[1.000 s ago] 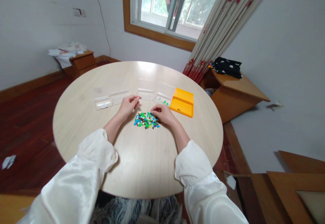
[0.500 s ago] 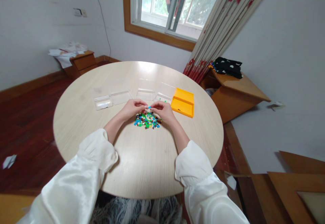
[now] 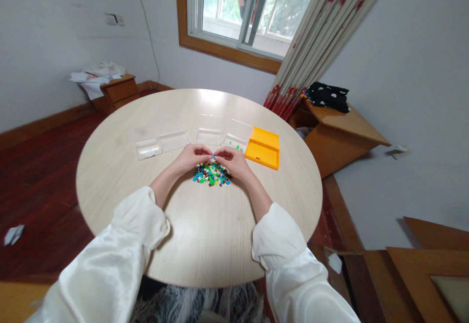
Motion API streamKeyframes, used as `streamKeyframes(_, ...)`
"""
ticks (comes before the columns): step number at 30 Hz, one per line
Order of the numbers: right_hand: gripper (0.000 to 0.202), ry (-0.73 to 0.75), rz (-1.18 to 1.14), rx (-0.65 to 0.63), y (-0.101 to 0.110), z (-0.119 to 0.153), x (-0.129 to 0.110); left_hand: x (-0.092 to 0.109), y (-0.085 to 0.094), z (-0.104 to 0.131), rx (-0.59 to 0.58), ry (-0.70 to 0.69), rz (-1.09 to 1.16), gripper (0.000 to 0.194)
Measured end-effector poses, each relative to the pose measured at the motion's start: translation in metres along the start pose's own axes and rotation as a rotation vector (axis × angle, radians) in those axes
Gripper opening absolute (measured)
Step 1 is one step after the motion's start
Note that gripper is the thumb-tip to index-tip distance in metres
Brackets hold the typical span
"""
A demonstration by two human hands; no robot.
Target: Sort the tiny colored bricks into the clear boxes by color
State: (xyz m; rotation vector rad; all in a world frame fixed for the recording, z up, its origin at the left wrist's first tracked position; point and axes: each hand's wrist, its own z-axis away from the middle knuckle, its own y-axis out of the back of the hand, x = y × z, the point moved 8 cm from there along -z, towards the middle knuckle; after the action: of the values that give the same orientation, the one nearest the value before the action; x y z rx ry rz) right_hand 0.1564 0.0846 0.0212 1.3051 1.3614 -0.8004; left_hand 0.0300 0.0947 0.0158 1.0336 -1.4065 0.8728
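My left hand (image 3: pixel 189 159) and my right hand (image 3: pixel 233 161) meet fingertip to fingertip just above the far side of a pile of small pieces (image 3: pixel 211 175). A tiny blue piece (image 3: pixel 213 156) is pinched between the fingertips of both hands. Blue, green, brown, yellow and pale pieces make up the pile. Behind my right hand, a clear box (image 3: pixel 235 139) holds several small green pieces. The open yellow case (image 3: pixel 263 154) lies to the right of that hand, with a small dark piece inside.
Clear open boxes stand on the round table (image 3: pixel 205 245): one at the left (image 3: pixel 148 148), one beside it (image 3: pixel 174 140), another near the middle (image 3: pixel 208 136). Beyond the table are a wooden cabinet (image 3: pixel 337 137) at right and a drawer unit (image 3: pixel 120 92) at left.
The fingertips of both hands have drawn closer together around the blue piece, less of which now shows. My right hand has shifted slightly left.
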Motion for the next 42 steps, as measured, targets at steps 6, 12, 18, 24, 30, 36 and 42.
streamKeyframes(6, 0.014, -0.015, 0.032, -0.018, -0.001, 0.0, -0.001, -0.002, 0.001, -0.002, 0.009, -0.028, -0.026, 0.03)
streamKeyframes(12, 0.018, -0.015, 0.049, 0.026, 0.003, -0.002, 0.004, -0.002, 0.017, -0.007, 0.19, -0.134, -0.359, 0.037)
streamKeyframes(18, 0.019, -0.02, 0.037, 0.052, 0.003, -0.003, 0.01, 0.013, 0.021, -0.004, 0.278, -0.202, -1.019, 0.034)
streamKeyframes(24, 0.022, -0.026, 0.065, 0.077, 0.005, -0.002, 0.005, 0.005, 0.015, -0.007, 0.15, -0.098, -1.128, 0.031)
streamKeyframes(30, 0.029, -0.002, 0.168, 0.105, 0.009, -0.002, -0.004, 0.01, 0.013, -0.004, 0.164, -0.162, -1.091, 0.028)
streamKeyframes(36, 0.041, 0.062, 0.293, 0.057, 0.005, -0.003, -0.005, 0.014, 0.008, -0.004, 0.093, -0.184, -1.057, 0.027)
streamKeyframes(42, 0.054, 0.132, 0.413, -0.012, -0.003, -0.004, 0.001, 0.015, 0.01, -0.004, 0.109, -0.204, -1.077, 0.03)
